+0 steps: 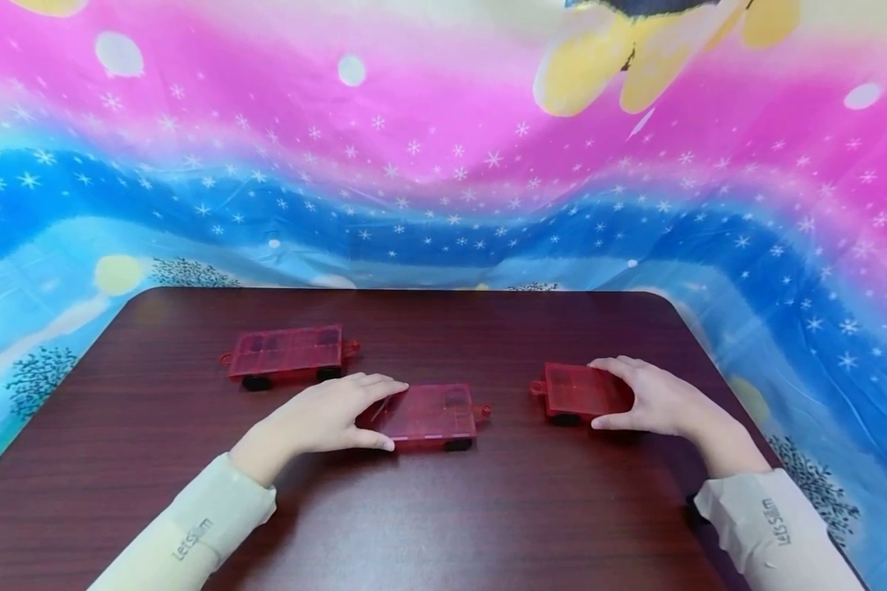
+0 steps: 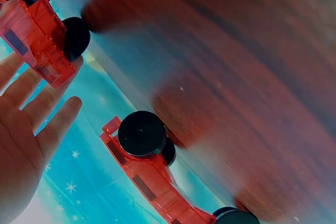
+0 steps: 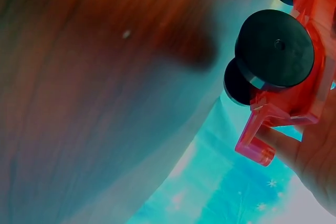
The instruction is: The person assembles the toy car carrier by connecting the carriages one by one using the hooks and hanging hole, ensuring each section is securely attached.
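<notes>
No coupling looks made yet — on the worktop (image 1: 443,517) the left hand (image 1: 314,417) pinches the middle red car (image 1: 438,412), the right hand (image 1: 665,400) the right red car (image 1: 578,389) — and the rear red car (image 1: 287,352) stands apart, untouched.

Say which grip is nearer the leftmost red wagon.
Left. The left grip, on the middle wagon, is just in front of the leftmost red wagon; the right grip, on the rightmost wagon, is far to its right.
</notes>
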Demonstrator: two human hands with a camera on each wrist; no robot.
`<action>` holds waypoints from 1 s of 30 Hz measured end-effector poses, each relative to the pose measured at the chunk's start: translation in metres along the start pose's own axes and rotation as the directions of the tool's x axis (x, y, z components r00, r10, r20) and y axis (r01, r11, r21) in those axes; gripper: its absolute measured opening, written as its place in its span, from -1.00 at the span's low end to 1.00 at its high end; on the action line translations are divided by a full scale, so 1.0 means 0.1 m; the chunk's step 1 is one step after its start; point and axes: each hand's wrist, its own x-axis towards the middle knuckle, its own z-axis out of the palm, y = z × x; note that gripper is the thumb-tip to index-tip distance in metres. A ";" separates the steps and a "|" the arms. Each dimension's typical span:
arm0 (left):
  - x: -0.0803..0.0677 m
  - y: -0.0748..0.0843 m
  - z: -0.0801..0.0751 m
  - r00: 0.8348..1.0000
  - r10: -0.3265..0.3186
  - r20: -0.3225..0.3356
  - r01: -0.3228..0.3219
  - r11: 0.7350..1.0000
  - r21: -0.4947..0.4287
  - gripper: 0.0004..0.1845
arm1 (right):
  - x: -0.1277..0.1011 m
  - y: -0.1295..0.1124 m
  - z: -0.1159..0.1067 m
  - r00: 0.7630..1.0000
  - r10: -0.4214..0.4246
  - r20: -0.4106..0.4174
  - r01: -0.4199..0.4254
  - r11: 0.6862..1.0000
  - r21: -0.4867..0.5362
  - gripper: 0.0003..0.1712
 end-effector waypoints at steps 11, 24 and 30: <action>0.03 -0.01 -0.02 1.000 -0.021 0.018 0.021 0.999 -0.030 -0.13 | 0.07 -0.14 -0.03 1.000 -0.025 -0.011 0.025 0.999 0.024 0.07; 0.06 0.01 -0.05 0.999 -0.024 0.032 0.025 0.999 -0.031 -0.13 | 0.17 -0.34 -0.02 0.997 -0.075 -0.003 0.075 0.997 0.031 0.05; 0.07 0.01 -0.04 0.999 -0.021 0.032 0.022 0.999 -0.029 -0.12 | 0.17 -0.41 0.01 0.996 -0.091 -0.002 0.091 0.995 0.038 0.04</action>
